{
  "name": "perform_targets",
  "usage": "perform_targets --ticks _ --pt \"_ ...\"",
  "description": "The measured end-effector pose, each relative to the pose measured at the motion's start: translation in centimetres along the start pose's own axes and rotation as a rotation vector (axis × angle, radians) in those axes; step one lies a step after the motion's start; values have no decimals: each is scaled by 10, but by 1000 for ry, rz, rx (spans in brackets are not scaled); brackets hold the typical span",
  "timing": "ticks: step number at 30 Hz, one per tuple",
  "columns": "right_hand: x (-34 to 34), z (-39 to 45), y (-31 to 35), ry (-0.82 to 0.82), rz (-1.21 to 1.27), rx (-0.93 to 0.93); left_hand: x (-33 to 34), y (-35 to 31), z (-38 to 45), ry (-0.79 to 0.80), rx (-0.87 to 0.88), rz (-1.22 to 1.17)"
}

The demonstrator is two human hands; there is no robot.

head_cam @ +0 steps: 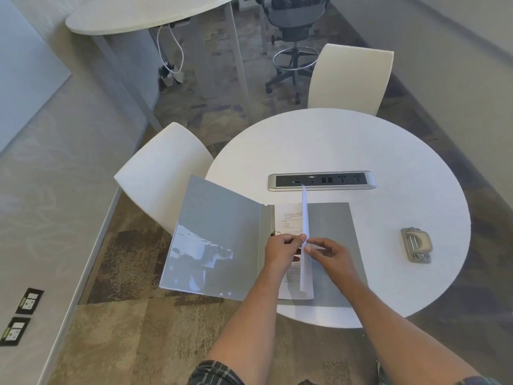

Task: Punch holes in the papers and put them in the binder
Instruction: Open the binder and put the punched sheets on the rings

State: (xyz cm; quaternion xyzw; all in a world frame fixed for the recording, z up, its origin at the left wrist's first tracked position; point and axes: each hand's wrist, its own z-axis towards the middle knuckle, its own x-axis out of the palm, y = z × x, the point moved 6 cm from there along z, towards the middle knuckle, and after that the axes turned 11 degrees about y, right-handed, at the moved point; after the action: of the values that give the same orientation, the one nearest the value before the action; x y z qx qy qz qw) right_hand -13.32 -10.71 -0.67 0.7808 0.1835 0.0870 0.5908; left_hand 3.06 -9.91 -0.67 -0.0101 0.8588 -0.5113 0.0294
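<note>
A grey binder (333, 232) lies open at the near left edge of the round white table (388, 151), its left cover (216, 234) jutting past the rim. Printed papers (288, 218) rest on its right half beside the rings. One sheet (304, 215) stands on edge, seen almost edge-on. My left hand (281, 252) and my right hand (331, 252) both pinch this sheet near its middle, close to the rings, which the hands mostly hide. A grey hole punch (417, 245) sits apart at the table's right side.
A power strip (322, 181) is set into the table's middle. Two white chairs stand by the table, one at the left (163, 173) and one at the far side (351, 79). Farther back are another table (144, 15) and an office stool (294, 31).
</note>
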Motion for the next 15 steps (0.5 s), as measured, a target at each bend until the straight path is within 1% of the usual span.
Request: perform_targets --ticks 9,15 --pt "6 2 0 -7 34 18 1 10 1 -23 -59 -106" --pt "4 4 -3 -9 30 65 -1 7 1 -41 -45 -18"
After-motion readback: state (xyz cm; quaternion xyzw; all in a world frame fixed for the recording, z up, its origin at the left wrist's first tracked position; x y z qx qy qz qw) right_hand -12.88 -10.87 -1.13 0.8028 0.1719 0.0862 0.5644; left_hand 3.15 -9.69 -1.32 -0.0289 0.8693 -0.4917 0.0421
